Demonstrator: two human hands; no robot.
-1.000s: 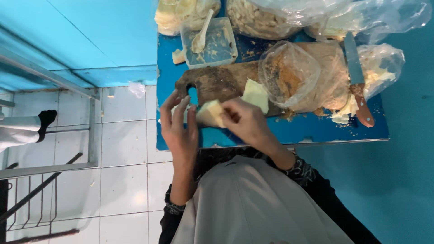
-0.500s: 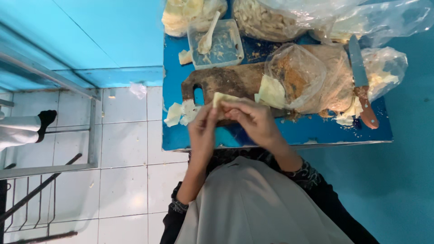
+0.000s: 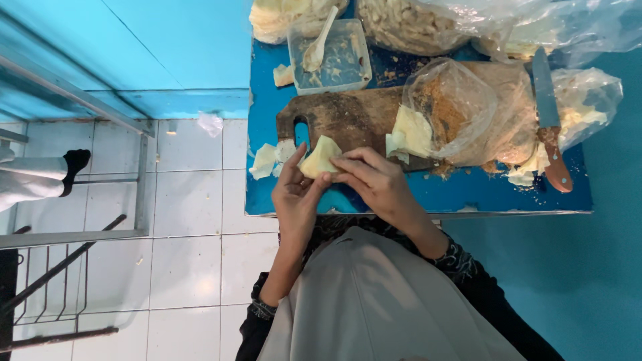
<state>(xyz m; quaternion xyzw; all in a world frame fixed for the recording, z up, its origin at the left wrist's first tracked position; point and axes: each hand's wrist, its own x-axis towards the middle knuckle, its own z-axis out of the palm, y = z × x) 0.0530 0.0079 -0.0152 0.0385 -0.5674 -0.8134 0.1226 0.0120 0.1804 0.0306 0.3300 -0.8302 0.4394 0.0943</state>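
Both hands have drawn closer around the pale dough wrapper [image 3: 319, 158], held over the blue table's [image 3: 468, 194] near edge; left hand [image 3: 297, 197] cradles it, right hand [image 3: 374, 184] pinches its fold; wooden board [image 3: 348, 117] just behind; knife [image 3: 550, 120] well right.

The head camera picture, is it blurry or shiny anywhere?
Head view: even, bright light with only soft shadows; the hands, left hand and right hand, and the pale wrapper they pinch look fairly sharp; the clear plastic bags at the top right catch whitish glare; the grey cloth nearest the camera looks soft.
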